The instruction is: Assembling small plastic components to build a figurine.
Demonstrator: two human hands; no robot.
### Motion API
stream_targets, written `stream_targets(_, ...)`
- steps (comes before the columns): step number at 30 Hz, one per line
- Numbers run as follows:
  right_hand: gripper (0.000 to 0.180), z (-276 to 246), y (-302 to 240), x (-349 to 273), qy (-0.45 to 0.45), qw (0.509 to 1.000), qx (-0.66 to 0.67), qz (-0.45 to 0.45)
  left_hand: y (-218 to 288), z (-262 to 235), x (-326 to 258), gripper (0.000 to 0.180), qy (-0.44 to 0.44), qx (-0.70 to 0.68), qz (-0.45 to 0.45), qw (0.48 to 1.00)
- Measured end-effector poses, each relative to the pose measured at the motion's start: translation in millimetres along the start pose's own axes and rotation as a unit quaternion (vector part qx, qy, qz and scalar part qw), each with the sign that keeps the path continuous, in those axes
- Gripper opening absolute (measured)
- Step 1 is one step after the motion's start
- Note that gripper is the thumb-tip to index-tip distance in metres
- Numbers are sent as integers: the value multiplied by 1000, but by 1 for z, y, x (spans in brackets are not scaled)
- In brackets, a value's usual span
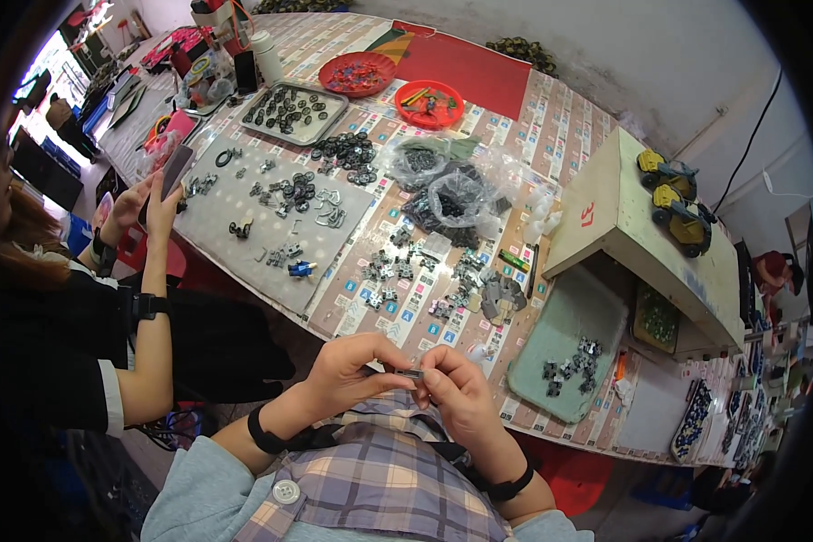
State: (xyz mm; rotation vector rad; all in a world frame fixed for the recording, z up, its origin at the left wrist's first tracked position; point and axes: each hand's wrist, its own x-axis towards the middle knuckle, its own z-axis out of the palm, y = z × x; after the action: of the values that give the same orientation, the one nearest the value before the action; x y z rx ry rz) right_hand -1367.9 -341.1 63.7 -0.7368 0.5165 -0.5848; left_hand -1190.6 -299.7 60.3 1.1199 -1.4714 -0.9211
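Close in front of my body, at the table's near edge, my left hand [357, 369] and my right hand [459, 388] meet fingertip to fingertip. Between them they pinch a small dark grey part [410, 373]; the fingers cover most of it, so its exact kind does not show. Both hands are closed on it. Beyond them on the patterned table lie loose small grey parts [388, 266] and a second heap of grey pieces [468, 275]. Flat grey-brown pieces [499, 298] lie at that heap's right side.
Right of my hands, a pale green tray [537, 361] holds dark grey parts beside a cream box stand [623, 194] topped with yellow toy vehicles [682, 217]. Clear bags [461, 194] of black parts lie ahead. At left a co-worker holds a phone [165, 181] by a grey mat [334, 239].
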Motion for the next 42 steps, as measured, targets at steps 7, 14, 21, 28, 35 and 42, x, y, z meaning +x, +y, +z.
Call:
stream_targets(7,17,1,2,0,9,1000,4,-1,1,0,-1,18,1,12,7,1000)
stream_targets(14,15,5,0,-2,19,998,-54,-25,1,0,-3,19,0,14,3,1000)
stream_targets(21,9,12,-10,-3,58,895,-406,-174,-1,0,-5,18,-32,-48,-63,996)
stream_targets(28,9,8,-14,-1,38,831,-498,-245,-8,-2,-5,11,-59,-176,-119,975)
stream_targets(35,7,8,-17,-4,34,874,-456,-165,-5,-3,-1,11,-101,-152,-139,973)
stream_targets(42,8,2,-15,-1,52,898,-423,-107,-1,-6,4,11,-102,-85,-100,986)
